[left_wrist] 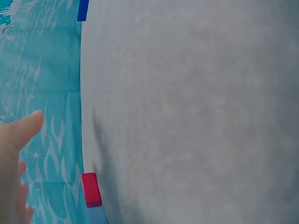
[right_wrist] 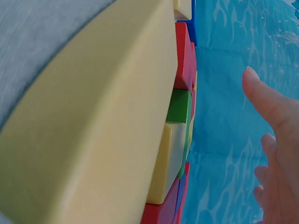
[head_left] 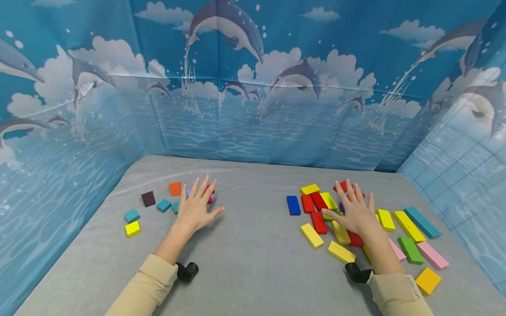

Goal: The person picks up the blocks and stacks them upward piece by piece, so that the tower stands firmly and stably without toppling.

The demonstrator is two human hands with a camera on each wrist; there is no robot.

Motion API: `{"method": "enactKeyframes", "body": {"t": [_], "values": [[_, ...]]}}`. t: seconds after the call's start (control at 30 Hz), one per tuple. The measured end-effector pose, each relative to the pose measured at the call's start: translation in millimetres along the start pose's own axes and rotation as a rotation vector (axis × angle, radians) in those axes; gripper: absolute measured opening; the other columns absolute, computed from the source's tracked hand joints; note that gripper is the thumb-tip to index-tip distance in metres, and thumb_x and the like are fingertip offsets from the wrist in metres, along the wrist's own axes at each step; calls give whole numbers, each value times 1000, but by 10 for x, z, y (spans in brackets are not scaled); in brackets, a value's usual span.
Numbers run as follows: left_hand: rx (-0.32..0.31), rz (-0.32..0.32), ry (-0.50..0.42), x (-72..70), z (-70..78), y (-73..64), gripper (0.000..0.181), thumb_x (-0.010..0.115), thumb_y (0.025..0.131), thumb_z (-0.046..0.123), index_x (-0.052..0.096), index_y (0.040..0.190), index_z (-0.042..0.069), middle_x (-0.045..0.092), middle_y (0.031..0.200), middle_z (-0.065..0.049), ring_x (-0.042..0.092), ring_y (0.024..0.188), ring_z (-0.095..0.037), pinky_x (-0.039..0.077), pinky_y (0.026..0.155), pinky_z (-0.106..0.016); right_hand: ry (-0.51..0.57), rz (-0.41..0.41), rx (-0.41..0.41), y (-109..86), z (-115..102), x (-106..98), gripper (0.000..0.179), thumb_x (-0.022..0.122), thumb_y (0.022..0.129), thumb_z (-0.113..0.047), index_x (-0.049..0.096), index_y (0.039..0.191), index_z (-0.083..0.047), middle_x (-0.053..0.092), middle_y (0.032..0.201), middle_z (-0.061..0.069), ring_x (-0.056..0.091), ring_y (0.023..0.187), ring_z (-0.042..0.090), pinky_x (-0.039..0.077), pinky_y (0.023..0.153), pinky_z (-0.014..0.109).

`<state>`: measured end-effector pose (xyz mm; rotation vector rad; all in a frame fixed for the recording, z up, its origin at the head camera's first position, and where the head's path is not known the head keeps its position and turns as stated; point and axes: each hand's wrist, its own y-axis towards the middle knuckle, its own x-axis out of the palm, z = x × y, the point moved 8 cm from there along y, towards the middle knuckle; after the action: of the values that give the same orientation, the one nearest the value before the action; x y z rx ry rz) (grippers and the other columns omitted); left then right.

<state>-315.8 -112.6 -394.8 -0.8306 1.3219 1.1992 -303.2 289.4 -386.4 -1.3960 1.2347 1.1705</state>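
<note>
Right-side blocks [head_left: 319, 222]: strewn across the gray worktop [head_left: 245, 245], from a blue block [head_left: 293, 205] inward to a long teal block [head_left: 422, 222] near the far right, several half hidden beneath the right grip [head_left: 357, 213].
Right grip: released, fingers spread over the cluster, holding nothing.
Left-side blocks [head_left: 132, 215]: fewer, including a dark brown block [head_left: 148, 199] and an orange block [head_left: 175, 188], others partly masked by the left grip [head_left: 195, 210].
Left grip: likewise released, fingers splayed, empty.
Crowding risk: likely to mean nudged neighbors or a double pickup, because of blocks packed touching or nearly so.
Wrist risk: possible bump to a pale yellow block [head_left: 341, 253], just beside the black wrist camera [head_left: 358, 273].
Blocked view: mainly due to the right forearm [head_left: 382, 252], lying across blocks below.
Dolphin curtain [head_left: 245, 118]: hung behind and along both sides, probably limiting outward reach.
</note>
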Motion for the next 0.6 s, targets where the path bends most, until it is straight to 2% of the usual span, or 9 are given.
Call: {"method": "enactKeyframes", "body": {"t": [0.3, 0.43, 0.5, 0.6], "values": [[5, -7, 0, 1, 16, 8, 84, 50, 83, 61, 15, 148, 21, 5, 154, -5, 5, 139, -31, -8, 107, -55, 13, -9, -5, -21, 8, 4, 99, 44, 79, -70, -5, 147, -17, -7, 149, 25, -7, 133, 46, -19, 95, 64], [25, 0, -17, -4, 68, 36, 83, 50, 83, 60, 16, 148, 21, 6, 154, -5, 4, 139, -30, -4, 107, -57, 33, -16, -20, -40, 5, -4, 97, 47, 81, -66, -6, 147, -19, -7, 149, 24, -8, 134, 45, -19, 96, 64], [42, 4, -40, -15, 125, 67, 83, 50, 84, 60, 15, 148, 21, 7, 154, -4, 5, 139, -29, -2, 107, -57, 47, -6, -53, -53, -15, -19, 96, 50, 81, -63, -5, 147, -20, -4, 150, 24, -4, 134, 45, -15, 97, 65], [83, 15, -104, -24, 266, 153, 82, 51, 84, 58, 16, 148, 21, 8, 154, -4, 6, 140, -28, 0, 107, -57, 82, 34, -142, -91, -71, -44, 95, 58, 80, -57, 4, 148, -19, 7, 150, 22, 7, 133, 44, -4, 99, 67]]}}
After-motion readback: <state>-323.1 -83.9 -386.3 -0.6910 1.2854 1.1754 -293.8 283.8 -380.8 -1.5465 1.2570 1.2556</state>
